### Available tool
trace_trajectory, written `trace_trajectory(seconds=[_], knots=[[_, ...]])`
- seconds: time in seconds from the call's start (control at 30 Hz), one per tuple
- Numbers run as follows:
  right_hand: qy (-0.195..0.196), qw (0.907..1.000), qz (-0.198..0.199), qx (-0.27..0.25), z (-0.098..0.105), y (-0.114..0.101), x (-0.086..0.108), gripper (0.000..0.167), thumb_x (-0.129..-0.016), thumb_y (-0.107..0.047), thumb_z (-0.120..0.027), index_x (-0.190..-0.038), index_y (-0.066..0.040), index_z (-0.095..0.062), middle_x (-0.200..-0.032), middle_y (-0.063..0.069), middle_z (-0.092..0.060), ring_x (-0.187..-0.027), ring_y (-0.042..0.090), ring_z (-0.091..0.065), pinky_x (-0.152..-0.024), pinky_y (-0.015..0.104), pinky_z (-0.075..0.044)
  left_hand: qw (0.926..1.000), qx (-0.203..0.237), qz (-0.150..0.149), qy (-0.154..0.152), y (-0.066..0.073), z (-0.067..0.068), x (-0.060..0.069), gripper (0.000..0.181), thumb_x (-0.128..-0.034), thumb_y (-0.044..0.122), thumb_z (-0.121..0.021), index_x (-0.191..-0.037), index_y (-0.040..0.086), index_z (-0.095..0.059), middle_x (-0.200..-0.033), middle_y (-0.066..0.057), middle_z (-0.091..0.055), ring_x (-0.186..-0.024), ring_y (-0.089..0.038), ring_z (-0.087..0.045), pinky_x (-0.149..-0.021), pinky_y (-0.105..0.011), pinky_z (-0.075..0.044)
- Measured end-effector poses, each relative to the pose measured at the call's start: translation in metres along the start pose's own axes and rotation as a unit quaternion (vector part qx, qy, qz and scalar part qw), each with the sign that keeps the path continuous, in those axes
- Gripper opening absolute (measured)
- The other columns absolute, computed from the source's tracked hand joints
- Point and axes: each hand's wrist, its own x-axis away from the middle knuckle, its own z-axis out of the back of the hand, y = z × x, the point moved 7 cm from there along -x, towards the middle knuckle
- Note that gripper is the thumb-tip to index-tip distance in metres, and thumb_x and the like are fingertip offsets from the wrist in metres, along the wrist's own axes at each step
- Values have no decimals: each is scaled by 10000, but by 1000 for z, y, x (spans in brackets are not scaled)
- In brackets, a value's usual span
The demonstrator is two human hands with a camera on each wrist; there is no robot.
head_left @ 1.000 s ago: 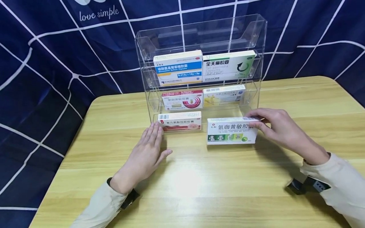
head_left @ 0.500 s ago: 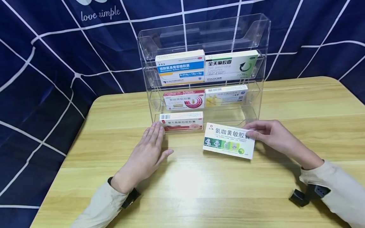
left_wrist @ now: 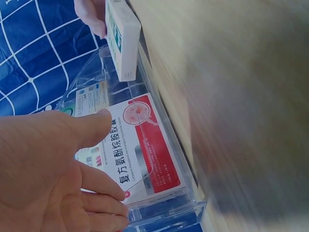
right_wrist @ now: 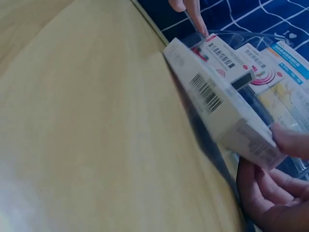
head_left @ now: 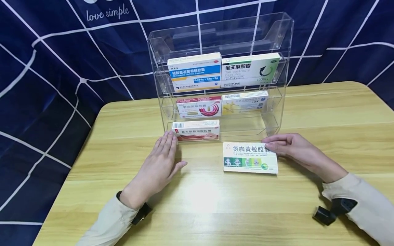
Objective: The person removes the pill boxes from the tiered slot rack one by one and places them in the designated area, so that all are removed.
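My right hand [head_left: 297, 150] pinches a white and green medicine box [head_left: 247, 164] by its right end, thumb in front. The box leans back, just in front of the lowest tier of a clear acrylic rack [head_left: 243, 124]. In the right wrist view, the box's barcoded long side [right_wrist: 207, 92] faces the camera. My left hand [head_left: 155, 169] lies with straight fingers at the rack's lower left corner, beside a red and white medicine box [head_left: 197, 131] in the lowest tier. In the left wrist view, the fingertips of the left hand [left_wrist: 63, 164] are against the rack's side near that box.
On the upper tier stand a blue and white box [head_left: 194, 73] and a green and white box [head_left: 250, 71]. A pink and white box [head_left: 199, 108] and a yellow and white box [head_left: 244, 103] share the middle tier. A dark gridded cloth [head_left: 55, 112] hangs behind the wooden table [head_left: 191, 218].
The white and green box has come away from the rack's lowest tier towards me, tilting back and swinging level again, in my right hand. My left hand has stayed in place.
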Motion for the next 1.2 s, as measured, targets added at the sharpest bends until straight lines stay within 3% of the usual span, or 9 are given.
trace_trajectory(seconds=[0.17,0.33,0.4,0.5,0.6,0.67,0.77,0.93,1.2], knots=[[446,9985,-106,308,3,3,-2,503,-941,-200,-646,-1265,161,-513,-950,-96,-727,-864,3,-657,-740,196,-551,10000,3,-2,56,0,0,0,736,-1002,415,-481,-1427,-158,-299,-1525,-317,-190,-1430,-406,-184,-1167,-489,-173],[664,9876,39,1419,2,-12,6,532,-967,-278,-603,-1262,158,-521,-1072,154,-708,-897,156,-698,-797,346,-572,9999,-16,-49,88,1,0,0,741,-997,413,-495,-1420,-165,-306,-1513,-327,-216,-1424,-417,-195,-1164,-494,-182],[707,9673,383,2407,-1,-28,15,522,-969,-314,-594,-1255,119,-545,-1115,252,-666,-936,282,-694,-820,457,-556,9999,-46,-57,79,1,0,0,744,-996,414,-495,-1420,-167,-304,-1509,-330,-221,-1422,-420,-198,-1162,-495,-183],[954,9075,1447,3825,-14,-60,33,499,-894,-296,-698,-1216,72,-596,-1093,297,-653,-936,422,-664,-796,568,-529,9999,-66,-45,65,0,1,0,746,-995,413,-499,-1418,-170,-303,-1506,-333,-227,-1420,-422,-202,-1162,-494,-184],[858,8578,2524,4394,-42,-76,47,472,-752,-200,-819,-1117,47,-649,-1002,230,-690,-853,353,-681,-740,499,-568,10000,-56,-28,54,0,2,0,739,-996,406,-500,-1418,-169,-306,-1506,-330,-231,-1420,-419,-205,-1162,-493,-185],[599,8375,2903,4591,-59,-76,50,475,-686,-149,-854,-1082,35,-666,-1042,198,-684,-898,334,-672,-773,467,-570,10000,-22,-26,30,0,1,-1,736,-997,403,-499,-1419,-167,-305,-1508,-328,-229,-1422,-418,-201,-1163,-494,-185],[340,8231,2920,4859,-73,-70,50,469,-653,-81,-870,-1072,9,-680,-1119,191,-659,-972,351,-652,-805,477,-559,10000,-14,-12,-13,0,0,-1,731,-998,398,-501,-1421,-165,-304,-1510,-325,-227,-1424,-415,-197,-1163,-493,-182],[502,8057,2982,5093,-77,-69,47,409,-624,46,-848,-994,-22,-687,-1098,203,-659,-953,383,-652,-767,480,-568,10000,-55,-18,-51,0,-1,-1,732,-998,401,-498,-1426,-160,-300,-1514,-322,-219,-1427,-410,-191,-1167,-484,-173],[641,8042,2975,5105,-73,-68,41,445,-641,61,-830,-1064,22,-697,-1132,237,-646,-988,422,-638,-810,511,-546,10000,-88,-34,-23,0,-1,-1,732,-999,401,-496,-1430,-155,-295,-1519,-320,-204,-1429,-408,-185,-1169,-478,-165]])
